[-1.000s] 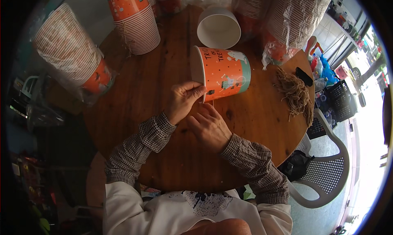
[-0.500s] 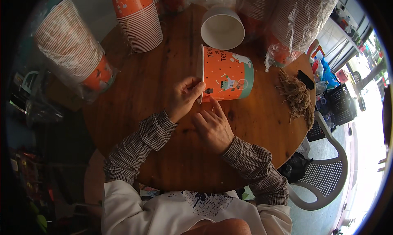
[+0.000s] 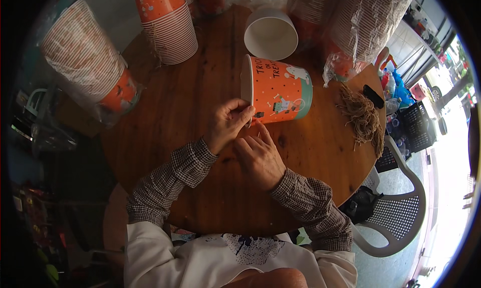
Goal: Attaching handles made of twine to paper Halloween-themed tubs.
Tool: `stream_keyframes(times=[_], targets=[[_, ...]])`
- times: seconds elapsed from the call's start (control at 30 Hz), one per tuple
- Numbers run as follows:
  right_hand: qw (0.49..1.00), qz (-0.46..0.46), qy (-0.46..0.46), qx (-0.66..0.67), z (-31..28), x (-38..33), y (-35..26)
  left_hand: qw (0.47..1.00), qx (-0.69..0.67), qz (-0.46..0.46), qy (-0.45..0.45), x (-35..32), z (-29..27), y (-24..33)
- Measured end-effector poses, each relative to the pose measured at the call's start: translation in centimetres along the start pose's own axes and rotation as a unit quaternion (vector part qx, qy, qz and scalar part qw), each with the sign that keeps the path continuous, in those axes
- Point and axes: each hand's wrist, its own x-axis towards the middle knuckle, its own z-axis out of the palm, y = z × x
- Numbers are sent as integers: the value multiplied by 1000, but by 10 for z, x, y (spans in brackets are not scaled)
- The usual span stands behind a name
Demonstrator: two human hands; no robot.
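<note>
Round wooden table (image 3: pixel 200 112): orange paper bucket (image 3: pixel 280 90) lying on side at centre. Left hand (image 3: pixel 226 123) pinching bucket rim. Right hand (image 3: pixel 260 157) just below bucket, fingers loosely together, fingertips touching its wall.

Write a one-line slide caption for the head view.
Left hand grips the rim of an orange printed paper bucket lying sideways on a round wooden table, right hand beside it.

Round brown wooden table (image 3: pixel 200 97) stood indoors; white perforated plastic chair (image 3: pixel 401 218) sat at its right; daylight entered from the right side.
</note>
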Motion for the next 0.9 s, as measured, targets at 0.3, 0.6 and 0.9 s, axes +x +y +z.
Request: stream_keyframes(times=[0.3, 0.6, 0.9], targets=[[999, -25, 37, 24, -8, 4, 17, 999, 27, -29, -25, -2, 1, 0], [930, 155, 173, 284, -11, 1, 19, 998, 9, -29, 55, 3, -5, -1], [922, 219, 219, 232, 0, 3, 44, 999, 43, 2, -8, -4, 1, 7]])
